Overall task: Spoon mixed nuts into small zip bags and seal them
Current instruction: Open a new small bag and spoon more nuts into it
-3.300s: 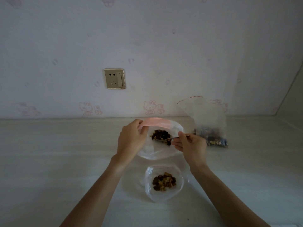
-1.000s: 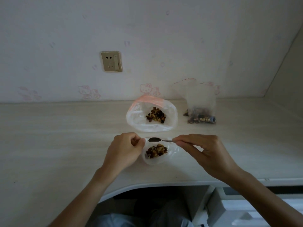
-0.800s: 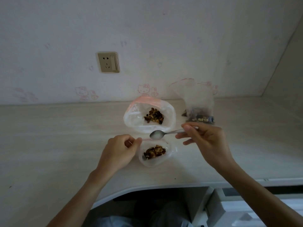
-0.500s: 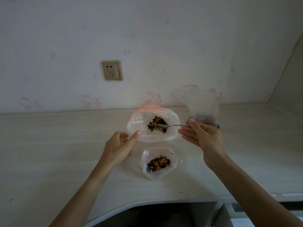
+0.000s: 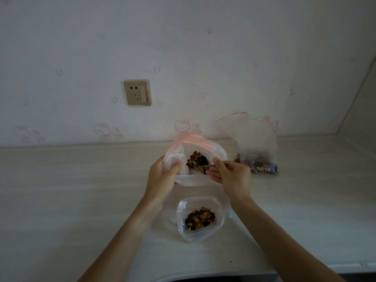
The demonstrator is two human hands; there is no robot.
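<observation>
The left hand [image 5: 162,176] pinched the near rim of the pink-topped bag [image 5: 195,159], holding it open on the worktop [image 5: 71,200]. The right hand [image 5: 232,176] gripped a spoon [image 5: 205,166] dipped into its nuts [image 5: 196,160]. Nearer lay a small open bag [image 5: 200,218] of nuts; a third bag [image 5: 257,147] stood against the wall, right of a wall socket [image 5: 137,92].

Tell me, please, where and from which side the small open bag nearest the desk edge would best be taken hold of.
Probably pinch the small bag's left rim, coming from the left with the left hand. It lies mouth up and open, the nuts heaped mid-bag, so the rim is bare film and the mouth stays clear for the spoon.
</observation>
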